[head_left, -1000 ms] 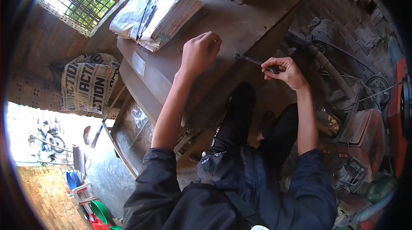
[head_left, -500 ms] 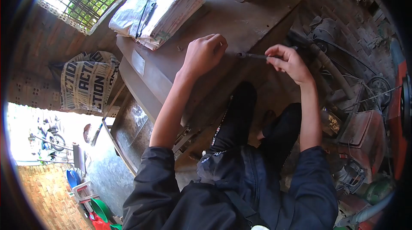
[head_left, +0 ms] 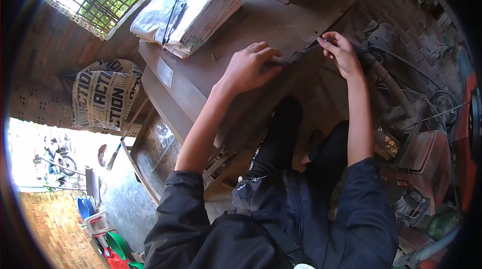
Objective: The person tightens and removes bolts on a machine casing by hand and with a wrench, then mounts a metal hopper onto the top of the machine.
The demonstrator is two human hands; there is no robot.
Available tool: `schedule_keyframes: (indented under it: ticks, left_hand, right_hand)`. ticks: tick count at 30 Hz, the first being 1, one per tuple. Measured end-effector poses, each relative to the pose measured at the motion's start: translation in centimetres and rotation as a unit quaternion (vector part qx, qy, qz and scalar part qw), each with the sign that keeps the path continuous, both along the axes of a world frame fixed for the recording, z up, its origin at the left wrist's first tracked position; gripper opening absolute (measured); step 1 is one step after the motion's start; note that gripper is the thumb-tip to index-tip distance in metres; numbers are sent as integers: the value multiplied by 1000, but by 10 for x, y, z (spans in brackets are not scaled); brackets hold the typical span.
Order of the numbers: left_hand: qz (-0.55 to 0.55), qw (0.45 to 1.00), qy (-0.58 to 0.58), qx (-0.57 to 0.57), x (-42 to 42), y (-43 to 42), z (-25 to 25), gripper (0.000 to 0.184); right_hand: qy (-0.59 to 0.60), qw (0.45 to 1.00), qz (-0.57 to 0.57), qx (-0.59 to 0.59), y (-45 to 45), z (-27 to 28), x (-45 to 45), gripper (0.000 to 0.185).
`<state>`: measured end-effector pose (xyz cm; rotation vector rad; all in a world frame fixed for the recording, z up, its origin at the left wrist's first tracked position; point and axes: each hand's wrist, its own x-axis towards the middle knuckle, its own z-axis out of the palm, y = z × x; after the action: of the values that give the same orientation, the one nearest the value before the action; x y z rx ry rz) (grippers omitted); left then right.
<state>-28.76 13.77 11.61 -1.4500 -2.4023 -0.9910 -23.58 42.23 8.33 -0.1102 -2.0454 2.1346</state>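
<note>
My right hand [head_left: 341,53] is closed in a pinch on a thin dark tool with a rounded end [head_left: 307,47], which slants down to the left. It looks like a small wrench, but its outline is lost against the dark background. To the left, my left hand [head_left: 251,65] is held over the brown metal surface [head_left: 271,23] with its fingers apart and nothing in them. Its fingertips are close to the tool's rounded end; whether they touch it I cannot tell.
A folded white sack stack [head_left: 193,13] lies on the metal surface, with thin black tools [head_left: 173,20] on top. A printed sack [head_left: 106,93] hangs at the left. Red machinery [head_left: 427,153] and a pulley wheel [head_left: 443,101] crowd the right side.
My right hand has moved up with the tool, which is now more tilted. My left hand has shifted right and slightly down, and its fingers have spread.
</note>
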Motion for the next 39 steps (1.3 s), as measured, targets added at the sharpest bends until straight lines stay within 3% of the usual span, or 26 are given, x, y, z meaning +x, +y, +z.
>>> schedule_keyframes:
  ticks: [2,6,11,17,21,23,26,27,29,33,35,39]
  left_hand:
    - [-54,995,85,-5,2,6,-3,16]
    - [-60,996,59,-41,1,11,-3,14]
    - [-39,978,173,-108,6,19,1,15]
    - [-66,952,232,-190,-2,30,3,18]
    - [-78,947,200,-237,-9,33,9,31]
    - [-21,939,156,-307,-4,37,16,38]
    - [26,905,137,-403,5,40,36,31]
    - [26,904,139,-403,5,39,37,31]
    - [-65,940,156,-296,1,32,41,26]
    - [-101,934,156,-306,-4,27,36,21]
    - [-131,921,213,-300,-5,28,31,13]
    - [-160,936,211,-233,-13,30,21,17]
  right_hand:
    - [-8,997,-64,-42,6,-14,17,22]
    - [-24,983,-123,-131,11,-49,64,19]
    - [-82,965,-172,-183,27,-105,135,14]
    - [-82,932,-257,-242,48,-150,205,12]
    - [-98,930,-245,-257,49,-185,229,12]
    - [-126,927,-254,-246,39,-197,232,12]
    - [-124,944,-257,-164,35,-199,228,15]
    - [-130,950,-255,-123,33,-197,228,16]
    - [-128,949,-257,-128,33,-196,228,18]
    - [-107,951,-247,-152,35,-198,230,20]
    - [-101,953,-241,-150,32,-197,231,19]
    - [-104,957,-239,-127,30,-193,232,18]
